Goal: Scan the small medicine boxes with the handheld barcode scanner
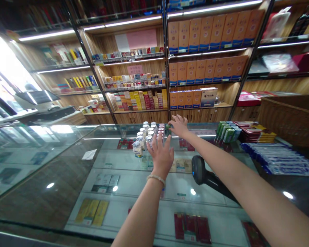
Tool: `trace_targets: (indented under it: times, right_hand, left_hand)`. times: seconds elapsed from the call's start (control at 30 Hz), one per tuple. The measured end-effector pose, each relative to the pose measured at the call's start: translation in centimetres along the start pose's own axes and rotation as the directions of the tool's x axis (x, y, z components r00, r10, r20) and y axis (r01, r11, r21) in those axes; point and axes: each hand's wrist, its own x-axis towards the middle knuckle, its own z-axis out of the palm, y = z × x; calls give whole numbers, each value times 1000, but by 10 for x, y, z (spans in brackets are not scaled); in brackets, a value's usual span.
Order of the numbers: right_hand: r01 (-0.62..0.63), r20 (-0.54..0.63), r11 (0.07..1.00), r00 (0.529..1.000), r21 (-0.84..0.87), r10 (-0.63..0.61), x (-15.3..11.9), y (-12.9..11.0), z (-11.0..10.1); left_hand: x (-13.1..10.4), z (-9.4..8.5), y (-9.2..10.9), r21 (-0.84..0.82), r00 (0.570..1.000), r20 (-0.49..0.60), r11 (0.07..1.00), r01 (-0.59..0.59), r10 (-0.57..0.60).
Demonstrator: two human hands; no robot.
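Two rows of small white-capped bottles stand on the glass counter, with a short row of pink-capped bottles to their right. My left hand, a beaded bracelet on its wrist, reaches over the near right side of these bottles with its fingers spread. It partly hides the pink-capped row. Farther off, my right hand is at a small green item beside the pink caps. Its fingers are bent and somewhat apart; whether they grip the green item I cannot make out.
A black handheld scanner lies under my right forearm. Green cans, stacked red and yellow packs and blue-white packets sit at the right. A paper slip lies left. Stocked shelves line the back wall.
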Motion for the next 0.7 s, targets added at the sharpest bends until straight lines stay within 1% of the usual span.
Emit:
trace_targets:
  times: [0.17, 0.3, 0.5, 0.7]
  right_hand:
    - [-8, 5, 1000, 1000, 14, 8, -2, 3, -10]
    - [-17, 0, 1000, 1000, 21, 17, -15, 9, -27]
    - [-23, -46, 999, 999, 46, 25, -51, 26, -54]
    - [-40, -94, 997, 995, 68, 47, -96, 39, -73]
  left_hand:
    - [1, 0, 0, -25, 1000, -8, 1000, -12, 12]
    - [3, -2, 0, -35, 1000, -13, 999, -9, 8]
    - [4, -4, 0, -66, 999, -42, 998, -14, 11]
    - [4, -9, 5, -90, 997, -51, 994, -65, 61]
